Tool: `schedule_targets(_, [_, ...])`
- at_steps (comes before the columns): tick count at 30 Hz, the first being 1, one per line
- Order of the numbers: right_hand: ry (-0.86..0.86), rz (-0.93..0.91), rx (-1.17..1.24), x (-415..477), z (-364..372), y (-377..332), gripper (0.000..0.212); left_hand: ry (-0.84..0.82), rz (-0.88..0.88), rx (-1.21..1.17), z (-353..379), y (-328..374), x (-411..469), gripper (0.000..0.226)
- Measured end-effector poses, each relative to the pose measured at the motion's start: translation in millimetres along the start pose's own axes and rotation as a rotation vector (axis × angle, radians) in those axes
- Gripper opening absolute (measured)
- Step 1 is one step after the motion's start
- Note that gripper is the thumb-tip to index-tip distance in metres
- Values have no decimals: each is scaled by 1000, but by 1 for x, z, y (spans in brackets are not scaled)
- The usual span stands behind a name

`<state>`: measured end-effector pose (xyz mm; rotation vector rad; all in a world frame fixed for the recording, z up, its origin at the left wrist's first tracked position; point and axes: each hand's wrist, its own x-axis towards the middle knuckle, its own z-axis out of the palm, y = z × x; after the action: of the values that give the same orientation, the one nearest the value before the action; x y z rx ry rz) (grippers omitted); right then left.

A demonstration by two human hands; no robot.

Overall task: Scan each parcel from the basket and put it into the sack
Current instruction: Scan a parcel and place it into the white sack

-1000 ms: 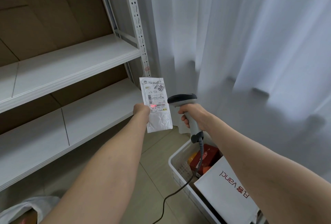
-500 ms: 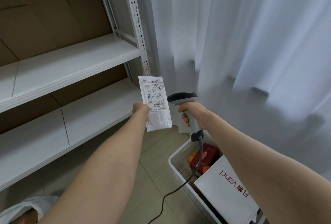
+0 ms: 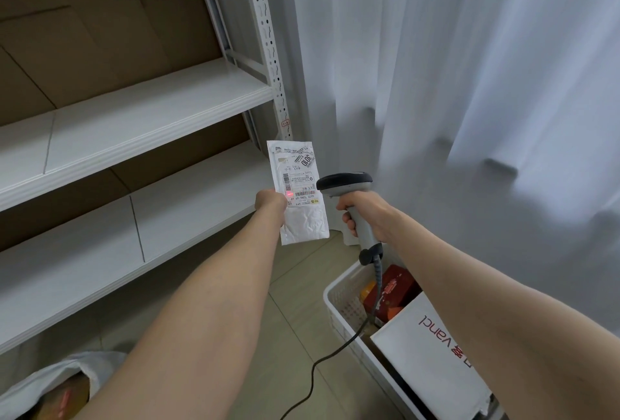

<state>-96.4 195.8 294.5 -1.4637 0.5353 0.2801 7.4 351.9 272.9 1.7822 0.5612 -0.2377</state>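
My left hand (image 3: 271, 202) pinches the left edge of a small white padded parcel (image 3: 303, 218), held upright with its printed label facing me. A red scan dot glows on the label's barcode. To its right, my right hand (image 3: 367, 213) grips the handle of a grey barcode scanner (image 3: 345, 183), whose dark head points at the parcel. The scanner's black cable (image 3: 339, 349) drops to the floor. A white plastic basket (image 3: 339, 302) at lower right holds a red box, an orange item and a white box with red lettering. The white sack (image 3: 50, 379) lies open at bottom left.
A white metal shelving rack (image 3: 141, 111) with brown cardboard behind it fills the left side. White curtains (image 3: 453, 84) hang on the right down to the floor. Beige floor tiles (image 3: 295, 319) show between my arms.
The red scan dot, lit a second ago and off half a second ago, glows on the barcode again. Parcel and scanner have barely moved.
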Motion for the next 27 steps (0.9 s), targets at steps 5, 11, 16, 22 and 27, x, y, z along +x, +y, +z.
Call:
schedule_targets(5, [0, 30, 182, 7, 10, 15, 7, -29, -5, 30, -14, -14, 5, 29])
schedule_targets(11, [73, 53, 266, 21, 49, 36, 4, -53, -25, 40, -64, -39, -1, 29])
schedule_targets(16, [15, 120, 335, 20, 114, 46, 9, -48, -55, -4, -120, -60, 1, 31])
schedule_targets(22, [-48, 145, 328, 9, 225, 66, 12, 14, -106, -95, -223, -103, 21, 31])
schedule_targets(27, [-104, 153, 284, -4, 345, 92, 10, 88, -56, -127, -340, -148, 39, 33])
